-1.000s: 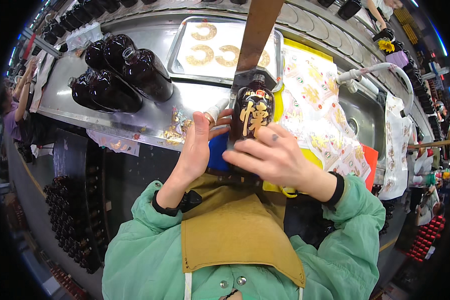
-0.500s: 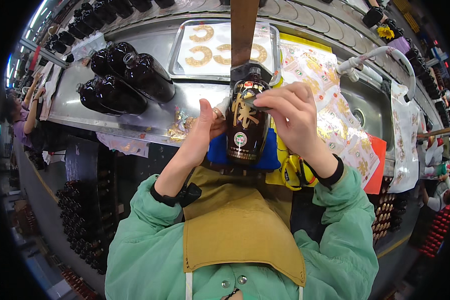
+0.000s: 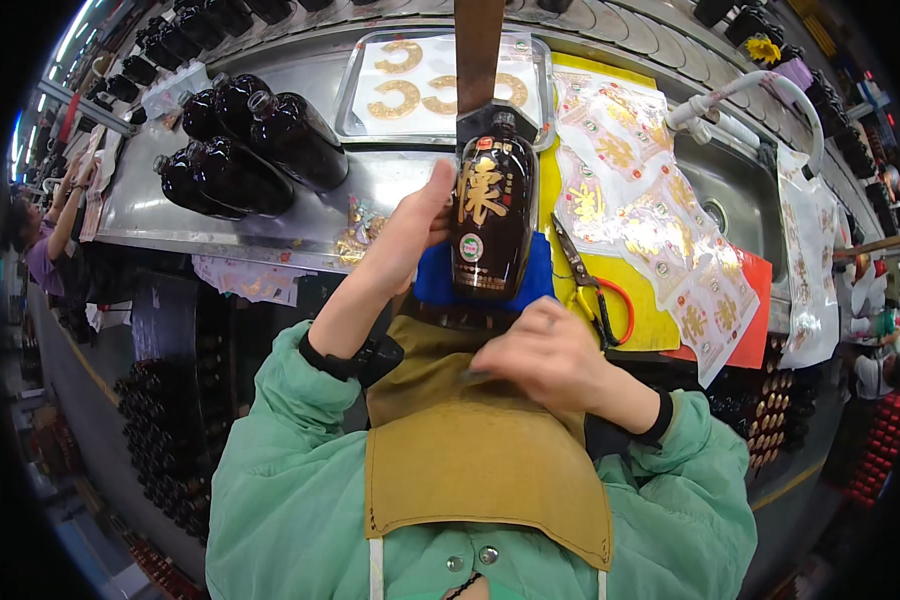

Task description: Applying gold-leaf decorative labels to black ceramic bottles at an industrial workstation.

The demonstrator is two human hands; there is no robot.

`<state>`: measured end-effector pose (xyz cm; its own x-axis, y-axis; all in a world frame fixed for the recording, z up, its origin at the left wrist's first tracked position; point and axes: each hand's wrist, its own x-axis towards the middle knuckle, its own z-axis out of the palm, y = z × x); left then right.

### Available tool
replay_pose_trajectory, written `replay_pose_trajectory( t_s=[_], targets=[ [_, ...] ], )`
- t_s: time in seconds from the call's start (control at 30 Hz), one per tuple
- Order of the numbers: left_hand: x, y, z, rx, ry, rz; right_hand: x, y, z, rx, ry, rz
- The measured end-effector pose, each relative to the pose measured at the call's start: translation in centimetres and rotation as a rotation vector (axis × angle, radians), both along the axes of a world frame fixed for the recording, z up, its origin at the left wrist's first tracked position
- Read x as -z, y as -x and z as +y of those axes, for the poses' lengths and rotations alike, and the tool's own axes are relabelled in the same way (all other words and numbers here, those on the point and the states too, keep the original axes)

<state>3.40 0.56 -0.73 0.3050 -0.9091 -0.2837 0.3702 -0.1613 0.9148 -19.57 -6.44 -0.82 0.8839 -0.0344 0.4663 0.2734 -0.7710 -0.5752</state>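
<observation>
Bottle (image 3: pixel 495 215), long axis outward; nearer, at its left, left hand (image 3: pixel 410 235), grip hidden; below it, curled right hand (image 3: pixel 547 358), contents unclear.

Dk brn bottle (image 3: pixel 496 245) w/ gold lettering (image 3: pixel 485 194); blue pad (image 3: pixel 539 272); ylw/red-handled scissors (image 3: pixel 579 270); tan apron (image 3: pixel 485 470).

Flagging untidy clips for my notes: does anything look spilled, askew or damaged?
Loose gold and coloured scraps lie scattered on the steel counter, left of the left hand; strewn like that, they look like litter. The decal sheets overlap unevenly. I see no damage on the decorated bottle.
</observation>
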Motion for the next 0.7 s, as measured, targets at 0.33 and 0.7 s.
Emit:
replay_pose_trajectory(
  t_s=[0.33, 0.7],
  targets=[
    [-4.5, 6.8, 1.2, 0.274, 0.082, 0.184, -5.7, 4.0, -4.3, 0.710, -0.443, -0.292],
    [-7.5, 20.9, -4.5, 0.726, 0.649, -0.462, -18.7, 22.3, 0.4, 0.856, 0.110, 0.198]
  ],
)
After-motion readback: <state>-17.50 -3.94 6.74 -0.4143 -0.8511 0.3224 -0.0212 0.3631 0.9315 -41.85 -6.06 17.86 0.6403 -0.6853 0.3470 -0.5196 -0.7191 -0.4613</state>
